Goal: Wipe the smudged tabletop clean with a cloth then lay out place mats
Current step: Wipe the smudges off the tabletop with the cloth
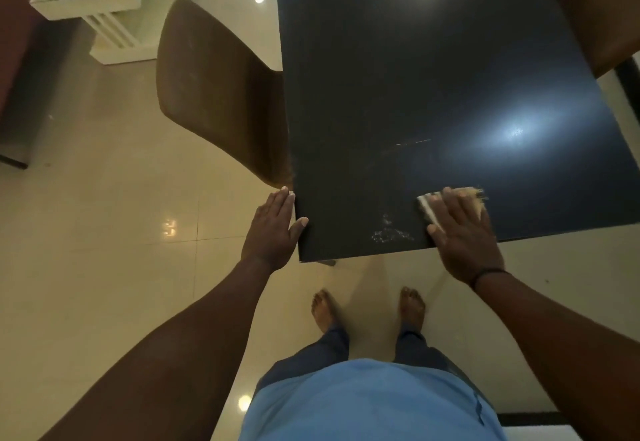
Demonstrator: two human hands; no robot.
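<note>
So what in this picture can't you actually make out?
- Cloth: head view, mostly hidden under the right hand; its full shape and colour cannot be told.
- Tabletop: far end cut off by the top edge; glare washes out part of its surface.
- Smudge: too small and faint to say what it is.
- Place mats: none in view.
- Right chair: cut off by the frame's corner.

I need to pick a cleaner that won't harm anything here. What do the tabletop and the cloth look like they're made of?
The tabletop looks like dark glass or a glossy lacquer; it mirrors the ceiling lights sharply, so which one is unclear. The cloth under the right hand looks like pale woven fabric, with frayed threads at its far edge.
</note>
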